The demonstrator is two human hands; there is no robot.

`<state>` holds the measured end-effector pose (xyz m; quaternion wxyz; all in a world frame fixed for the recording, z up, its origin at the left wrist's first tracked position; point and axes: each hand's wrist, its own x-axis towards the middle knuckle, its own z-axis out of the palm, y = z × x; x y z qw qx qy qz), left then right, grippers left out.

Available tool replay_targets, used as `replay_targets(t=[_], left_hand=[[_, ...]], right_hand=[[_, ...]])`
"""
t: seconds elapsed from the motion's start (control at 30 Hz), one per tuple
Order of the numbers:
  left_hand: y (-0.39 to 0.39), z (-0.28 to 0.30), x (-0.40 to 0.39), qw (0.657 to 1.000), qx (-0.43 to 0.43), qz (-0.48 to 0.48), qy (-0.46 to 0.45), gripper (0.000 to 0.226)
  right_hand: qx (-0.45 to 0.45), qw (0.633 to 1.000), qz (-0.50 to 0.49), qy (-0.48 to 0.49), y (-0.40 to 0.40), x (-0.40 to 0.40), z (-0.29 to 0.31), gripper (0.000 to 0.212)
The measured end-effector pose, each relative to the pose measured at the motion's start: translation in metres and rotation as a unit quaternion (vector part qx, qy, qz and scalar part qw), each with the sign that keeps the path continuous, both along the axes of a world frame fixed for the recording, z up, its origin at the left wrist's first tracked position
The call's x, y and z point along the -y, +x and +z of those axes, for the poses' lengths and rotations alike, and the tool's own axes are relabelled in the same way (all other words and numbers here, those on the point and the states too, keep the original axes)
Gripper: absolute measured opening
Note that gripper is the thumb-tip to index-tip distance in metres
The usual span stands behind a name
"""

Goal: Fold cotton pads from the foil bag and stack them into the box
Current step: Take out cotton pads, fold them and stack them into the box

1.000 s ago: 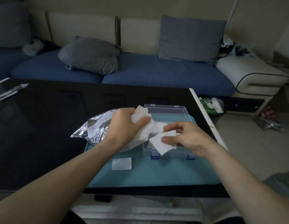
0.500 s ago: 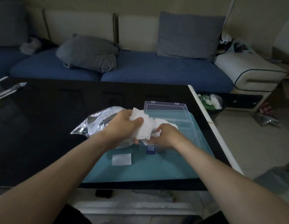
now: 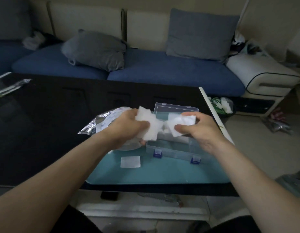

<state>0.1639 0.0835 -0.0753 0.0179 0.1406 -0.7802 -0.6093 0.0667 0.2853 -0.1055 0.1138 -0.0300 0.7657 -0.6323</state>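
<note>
My left hand (image 3: 127, 126) grips a bunch of white cotton pads (image 3: 150, 127) above the left end of the clear plastic box (image 3: 172, 149). My right hand (image 3: 198, 130) pinches a single white pad (image 3: 181, 122) over the box, thumb on its near edge. The box stands open on a teal mat (image 3: 162, 172), its lid (image 3: 176, 109) lying back, with two blue latches at the front. The crumpled foil bag (image 3: 102, 123) lies left of the box, partly hidden behind my left hand. One loose pad (image 3: 130, 161) lies flat on the mat in front of the bag.
The mat sits on a black glossy table (image 3: 45, 123) whose right edge runs close to the box. A foil wrapper (image 3: 10, 86) lies at the table's far left. A blue sofa (image 3: 162, 71) with grey cushions stands behind. Bags litter the floor at right.
My right hand went to the bunch in my left hand, then drew away to the right with one pad pinched in it. The left hand stayed above the bag and box.
</note>
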Motion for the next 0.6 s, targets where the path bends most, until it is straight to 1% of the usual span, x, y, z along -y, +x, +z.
replay_targets(t=[0.03,0.07,0.1,0.13,0.17,0.2,0.23,0.27,0.3,0.37,0.47,0.5,0.53,0.6], left_hand=[[0.002,-0.002,-0.002,0.997,0.023,-0.056,-0.041,0.021],[0.004,-0.003,-0.004,0.986,0.055,-0.113,-0.111,0.021],[0.006,-0.006,-0.006,0.959,0.094,-0.163,-0.212,0.026],[0.005,-0.01,-0.006,0.915,0.138,-0.204,-0.318,0.034],[0.004,-0.015,-0.006,0.871,0.176,-0.232,-0.395,0.04],[0.002,-0.02,-0.007,0.839,0.199,-0.25,-0.441,0.042],[0.002,-0.025,-0.007,0.816,0.212,-0.261,-0.47,0.042],[0.0,-0.03,-0.007,0.798,0.217,-0.266,-0.495,0.042],[0.0,-0.035,-0.006,0.788,0.213,-0.264,-0.513,0.042],[-0.001,-0.044,-0.001,0.778,0.197,-0.251,-0.541,0.042],[-0.001,-0.045,0.001,0.777,0.153,-0.212,-0.572,0.042],[-0.001,-0.042,-0.001,0.788,0.119,-0.188,-0.574,0.039],[-0.002,-0.037,-0.003,0.809,0.076,-0.16,-0.56,0.034],[-0.003,-0.025,-0.006,0.86,-0.013,-0.113,-0.497,0.021]], right_hand=[[0.018,1.0,-0.013,-0.022,-0.001,-0.006,0.001,0.05],[0.031,0.999,-0.02,-0.033,-0.001,-0.011,0.001,0.055],[0.041,0.998,-0.022,-0.034,0.0,-0.015,0.0,0.058],[0.047,0.998,-0.019,-0.03,0.001,-0.017,-0.001,0.059],[0.051,0.998,-0.013,-0.025,0.002,-0.019,-0.002,0.059],[0.051,0.998,-0.007,-0.019,0.003,-0.019,-0.002,0.057],[0.049,0.999,-0.002,-0.013,0.005,-0.018,-0.003,0.055],[0.045,0.999,0.001,-0.008,0.007,-0.017,-0.004,0.054],[0.041,0.999,0.004,-0.004,0.008,-0.015,-0.005,0.052],[0.04,0.999,0.015,-0.009,0.015,-0.011,-0.004,0.047],[0.071,0.996,0.048,-0.035,0.027,-0.004,0.001,0.041],[0.081,0.994,0.063,-0.045,0.031,-0.003,0.003,0.041],[0.087,0.992,0.076,-0.053,0.034,-0.001,0.006,0.039],[0.086,0.99,0.09,-0.068,0.039,0.001,0.012,0.034]])
